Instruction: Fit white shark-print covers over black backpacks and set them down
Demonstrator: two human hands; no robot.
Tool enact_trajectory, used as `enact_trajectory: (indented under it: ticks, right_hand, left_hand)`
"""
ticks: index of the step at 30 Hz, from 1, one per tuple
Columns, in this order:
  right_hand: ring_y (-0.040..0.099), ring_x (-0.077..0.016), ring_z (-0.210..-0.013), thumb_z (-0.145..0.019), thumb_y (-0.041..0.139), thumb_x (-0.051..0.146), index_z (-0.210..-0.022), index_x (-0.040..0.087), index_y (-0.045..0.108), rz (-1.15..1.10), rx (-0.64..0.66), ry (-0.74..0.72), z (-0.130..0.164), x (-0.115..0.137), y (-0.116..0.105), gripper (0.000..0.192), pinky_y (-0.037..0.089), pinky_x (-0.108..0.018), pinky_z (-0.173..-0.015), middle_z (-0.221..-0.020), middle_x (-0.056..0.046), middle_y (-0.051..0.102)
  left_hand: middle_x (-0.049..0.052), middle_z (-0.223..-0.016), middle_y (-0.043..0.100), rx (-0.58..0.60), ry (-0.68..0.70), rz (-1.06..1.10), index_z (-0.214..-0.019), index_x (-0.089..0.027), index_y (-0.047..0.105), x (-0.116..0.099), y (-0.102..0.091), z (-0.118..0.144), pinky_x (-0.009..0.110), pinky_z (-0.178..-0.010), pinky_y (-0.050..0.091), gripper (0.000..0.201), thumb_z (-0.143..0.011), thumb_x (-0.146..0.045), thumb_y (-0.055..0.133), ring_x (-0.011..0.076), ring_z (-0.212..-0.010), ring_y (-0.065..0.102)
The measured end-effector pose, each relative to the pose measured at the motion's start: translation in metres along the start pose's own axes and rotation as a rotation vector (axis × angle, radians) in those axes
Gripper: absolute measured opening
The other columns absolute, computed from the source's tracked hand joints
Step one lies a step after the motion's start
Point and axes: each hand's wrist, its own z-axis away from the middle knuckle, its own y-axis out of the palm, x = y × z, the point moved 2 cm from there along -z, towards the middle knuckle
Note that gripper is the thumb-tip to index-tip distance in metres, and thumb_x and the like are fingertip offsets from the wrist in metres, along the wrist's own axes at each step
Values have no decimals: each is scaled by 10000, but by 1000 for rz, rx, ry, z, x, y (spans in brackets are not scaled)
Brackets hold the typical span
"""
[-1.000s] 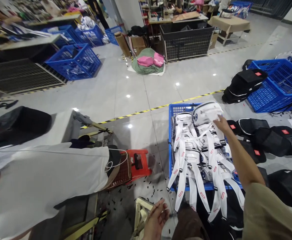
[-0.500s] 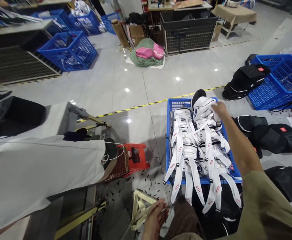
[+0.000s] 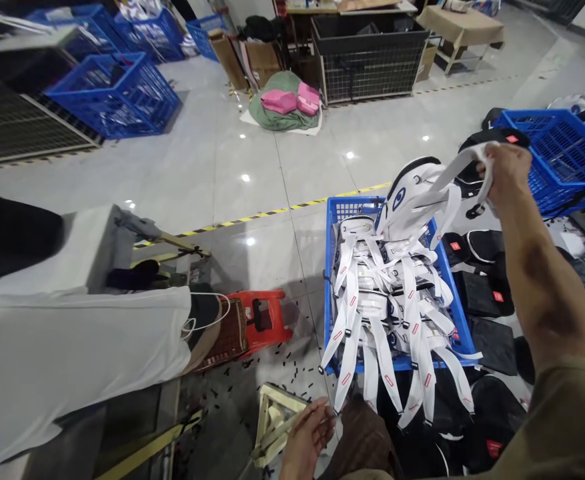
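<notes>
My right hand point(image 3: 509, 172) grips a white strap point(image 3: 465, 160) of a white bag point(image 3: 409, 197) with a dark zip edge and a blue eye-like mark. The bag is tilted up at the far end of a blue crate point(image 3: 330, 267), its lower part still against the other bags. Several similar white bags point(image 3: 372, 303) fill the crate in two rows, their straps with red labels hanging over its near side. Low in the view, my left hand point(image 3: 308, 437) is empty with fingers loosely bent and apart, beside a cream metal frame point(image 3: 267, 423).
Black bags point(image 3: 485, 293) lie right of the crate, with another blue crate point(image 3: 567, 190) behind them. On the left, a person in a white shirt point(image 3: 82, 360) sits near a red plastic stool point(image 3: 267, 320). Pink items point(image 3: 279, 101) rest on green cloth across the floor.
My right hand has moved right and up, pulling the strap out and tipping the white bag up from the stack. My left hand stays nearly in place. The view has shifted slightly right.
</notes>
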Motion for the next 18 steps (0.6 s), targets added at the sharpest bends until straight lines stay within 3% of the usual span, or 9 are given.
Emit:
enact_trajectory:
  ticks: [4,9,12,15,18]
  right_hand:
    - [824,-163,-919,-945,703,102,-1026,-95,712,-64,58,-179,-62,43,2,213,387,-187,-618,-1272,-372,777]
    - [810,-144,-757,-925,754,157,-1007,-55,705,-58,127,-235,-100,77,11,232,385,-236,-608,-1214,-368,796]
    - [828,-173,-845,-935,703,147,-993,-78,671,9,47,-96,-92,72,26,234,373,-260,-607,-1320,-457,716]
    - [833,-210,-980,-940,661,123,-897,-55,616,54,-12,34,-78,47,39,189,343,-283,-612,-1356,-539,635]
    - [805,-125,-823,-962,631,125,-781,70,525,76,21,-10,-80,19,42,217,297,-296,-586,-1262,-550,656]
  left_hand:
    - [123,-951,852,-24,21,14,-1060,-181,806,-4,2,-5,402,-877,678,516,-652,-353,1071,339,-948,857]
    - [89,-880,838,-90,87,101,-1011,-195,817,-1,5,-11,333,-721,641,580,-516,-349,1078,292,-810,831]
    - [97,-916,842,-99,124,115,-993,-201,834,0,8,-14,373,-789,657,558,-527,-399,1070,310,-839,832]
    - [122,-990,850,-68,126,105,-1039,-188,851,1,4,-14,406,-854,661,581,-554,-423,1067,333,-897,841]
    - [131,-1025,854,-68,116,122,-1065,-188,854,4,-6,-15,405,-879,660,559,-587,-394,1060,326,-924,846]
